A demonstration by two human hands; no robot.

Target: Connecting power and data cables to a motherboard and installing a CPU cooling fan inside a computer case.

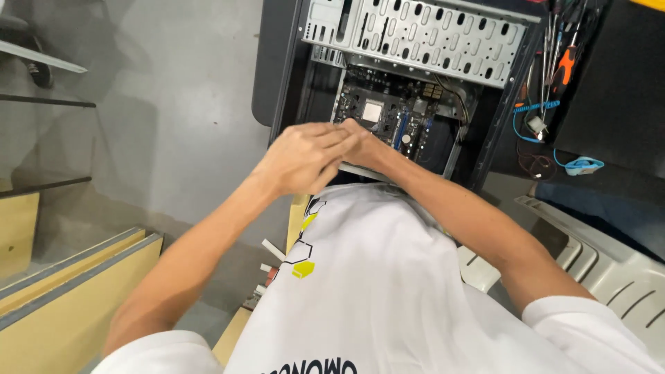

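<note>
A black computer case [287,76] lies open in front of me. Inside it sits a dark motherboard [409,121] with a square silver chip [373,111], below a perforated metal drive cage [415,38]. My left hand [301,158] and my right hand [366,144] meet at the near edge of the motherboard. The left hand's fingers curl over the right hand's. Whatever lies between them is hidden, so I cannot tell whether either hand grips something. My white shirt fills the lower middle of the view.
Right of the case, a black mat [616,90] carries screwdrivers, one with an orange handle [566,66], and a blue coiled strap [582,165]. A white plastic chair [609,270] is at the lower right. Pale wooden boards [76,298] lean at the lower left on the grey floor.
</note>
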